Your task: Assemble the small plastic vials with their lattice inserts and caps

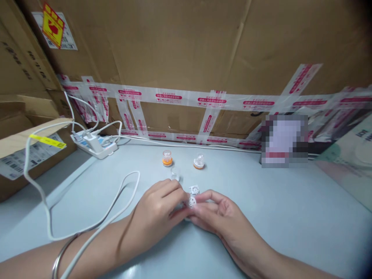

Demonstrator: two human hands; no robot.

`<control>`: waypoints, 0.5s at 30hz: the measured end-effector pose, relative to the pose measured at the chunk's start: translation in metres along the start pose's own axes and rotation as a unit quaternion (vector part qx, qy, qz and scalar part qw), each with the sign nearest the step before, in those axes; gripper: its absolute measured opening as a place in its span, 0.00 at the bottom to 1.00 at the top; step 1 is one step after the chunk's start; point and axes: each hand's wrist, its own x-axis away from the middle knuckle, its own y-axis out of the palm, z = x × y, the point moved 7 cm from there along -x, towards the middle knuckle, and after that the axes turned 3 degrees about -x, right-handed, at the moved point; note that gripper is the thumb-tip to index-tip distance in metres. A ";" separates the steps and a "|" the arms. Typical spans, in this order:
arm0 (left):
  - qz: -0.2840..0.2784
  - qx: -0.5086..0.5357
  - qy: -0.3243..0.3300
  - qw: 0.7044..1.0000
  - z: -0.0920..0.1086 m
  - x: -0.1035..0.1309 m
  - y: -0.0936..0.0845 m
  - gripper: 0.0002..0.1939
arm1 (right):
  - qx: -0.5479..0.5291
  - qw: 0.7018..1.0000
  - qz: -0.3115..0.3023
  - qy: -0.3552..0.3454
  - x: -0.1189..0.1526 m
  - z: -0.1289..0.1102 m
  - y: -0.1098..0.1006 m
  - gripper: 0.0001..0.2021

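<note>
Between the fingertips of both hands is a small white openwork plastic piece (192,201) with a round, spoked face. My left hand (164,199) pinches it from the left, its fingers partly hidden behind the knuckles. From the right, my right hand (213,211) grips it between thumb and index finger. A similar white spoked part (194,189) shows just beyond the fingertips; whether it is joined to the held piece I cannot tell. Past my left knuckles sits a small clear cap (175,173). Farther back stand a clear-topped orange container (167,159) and a white-and-orange one (199,161).
A white power strip (94,143) with plugs stands at the back left. Its white cable (48,209) loops across the table and over my left forearm. An open cardboard box (31,151) is at left; a large taped carton (174,50) walls the back. A pixelated patch covers something back right.
</note>
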 end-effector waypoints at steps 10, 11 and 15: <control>0.036 -0.021 0.044 0.998 0.011 0.002 -0.005 0.02 | 0.089 0.994 0.016 -0.066 0.004 -0.011 0.002 0.14; 0.038 -0.024 0.049 0.998 0.012 0.002 -0.005 0.02 | 0.090 0.993 0.017 -0.070 0.004 -0.011 0.001 0.14; 0.044 -0.035 0.049 0.997 0.013 0.001 -0.006 0.02 | 0.080 0.995 0.013 -0.063 0.003 -0.010 0.002 0.14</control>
